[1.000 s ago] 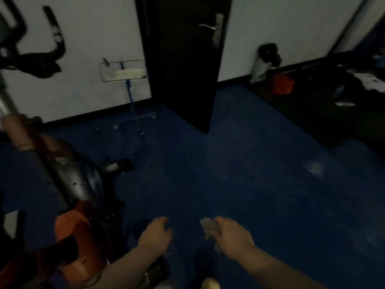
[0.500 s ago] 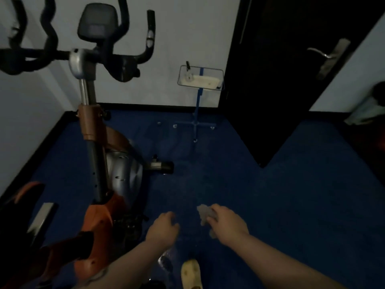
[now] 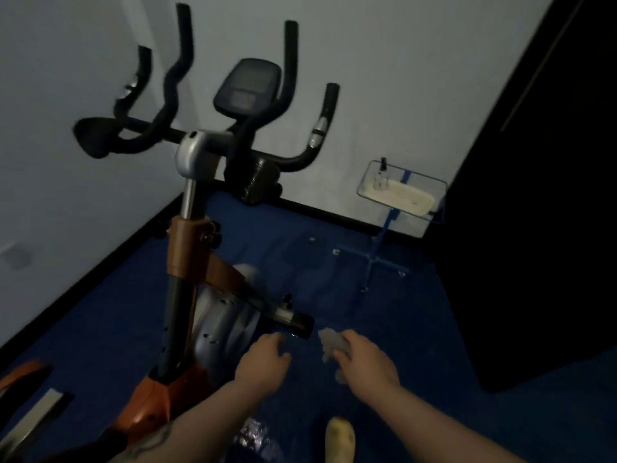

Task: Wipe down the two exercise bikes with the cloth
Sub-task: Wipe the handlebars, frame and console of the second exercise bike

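An exercise bike (image 3: 187, 262) with an orange and silver body, black handlebars and a grey console (image 3: 247, 85) stands to my left in a dim room. An orange part of a second bike (image 3: 20, 372) shows at the lower left edge. My right hand (image 3: 364, 359) grips a pale crumpled cloth (image 3: 330, 342) low in front of me, just right of the bike's black front foot bar. My left hand (image 3: 263, 359) is beside it with curled fingers. Something clear glints (image 3: 253, 432) under that forearm; whether the hand holds it is unclear.
A blue stand with a clear tray (image 3: 400, 192) stands against the white back wall. A dark open door (image 3: 534, 228) fills the right side. The floor is blue carpet (image 3: 417, 329). My pale slipper (image 3: 340, 439) shows at the bottom.
My view has swung left, from the doorway to the bike, which now fills the left half of the frame. Both hands have stayed low in front, the cloth still in the right.
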